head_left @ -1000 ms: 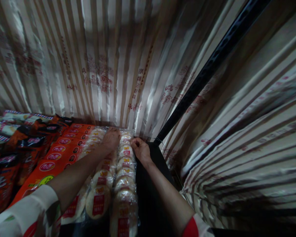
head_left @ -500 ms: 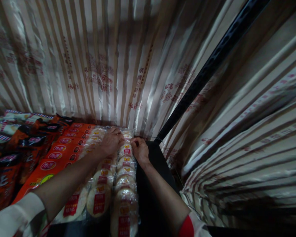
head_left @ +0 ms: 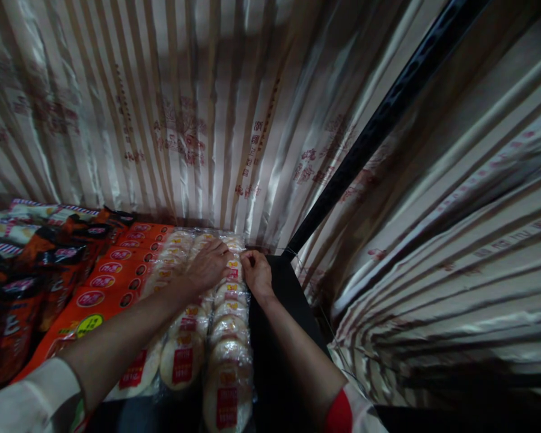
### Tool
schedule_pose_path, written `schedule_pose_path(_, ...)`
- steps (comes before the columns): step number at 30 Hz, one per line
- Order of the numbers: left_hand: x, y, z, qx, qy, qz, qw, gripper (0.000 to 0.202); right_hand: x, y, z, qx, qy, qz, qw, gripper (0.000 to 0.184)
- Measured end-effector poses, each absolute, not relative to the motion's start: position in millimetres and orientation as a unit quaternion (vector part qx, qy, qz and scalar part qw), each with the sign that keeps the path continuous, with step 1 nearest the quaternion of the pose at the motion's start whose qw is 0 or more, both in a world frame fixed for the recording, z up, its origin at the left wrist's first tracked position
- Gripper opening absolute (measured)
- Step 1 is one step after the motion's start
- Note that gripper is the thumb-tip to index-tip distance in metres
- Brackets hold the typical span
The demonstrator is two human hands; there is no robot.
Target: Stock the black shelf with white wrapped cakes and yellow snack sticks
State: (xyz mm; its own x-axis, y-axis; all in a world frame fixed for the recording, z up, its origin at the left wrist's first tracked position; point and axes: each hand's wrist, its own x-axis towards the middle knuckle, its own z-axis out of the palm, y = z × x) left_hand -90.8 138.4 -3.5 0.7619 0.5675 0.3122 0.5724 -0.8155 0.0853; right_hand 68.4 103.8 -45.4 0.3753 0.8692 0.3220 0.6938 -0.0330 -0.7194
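Observation:
Rows of clear packets of round rice crackers with red labels (head_left: 228, 337) lie on a dark shelf (head_left: 277, 337). My left hand (head_left: 210, 264) rests palm down on the far end of the middle row, its fingers stretched over the packets. My right hand (head_left: 255, 272) is curled at the far end of the right-hand row, fingers pinched on the edge of a cracker packet near the shelf's back corner. What exactly the fingertips pinch is hard to make out in the dim light.
Orange packets (head_left: 110, 279) lie in a row left of the crackers, and dark red-black bags (head_left: 18, 294) fill the far left. Striped shiny fabric (head_left: 198, 120) hangs behind and to the right. A black upright post (head_left: 379, 132) rises from the shelf's back right corner.
My left hand has slid slightly right and flattened over the crackers. My right hand has stayed curled at the back corner, shifting only a little.

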Motion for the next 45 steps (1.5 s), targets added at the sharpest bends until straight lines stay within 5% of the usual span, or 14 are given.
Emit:
schedule_pose_path(5, -90, 137, -4, -0.937, -0.310, -0.162, 0.013, 0.017, 69, 88, -42, -0.720, -0.520, 0.075, 0.454, 0.028)
schedule_pose_path(13, -91, 138, -6, -0.937, -0.311, -0.157, 0.024, 0.016, 76, 57, -42, -0.725, -0.560, 0.169, 0.364, 0.024)
schedule_pose_path(26, -84, 134, 1, -0.936, -0.326, -0.134, 0.017, 0.011, 83, 64, -51, -0.618, -0.520, 0.381, 0.450, 0.018)
schedule_pose_path(45, -100, 134, 5, -0.937, -0.314, -0.151, -0.029, 0.020, 68, 80, -45, -0.663, -0.548, 0.248, 0.447, 0.009)
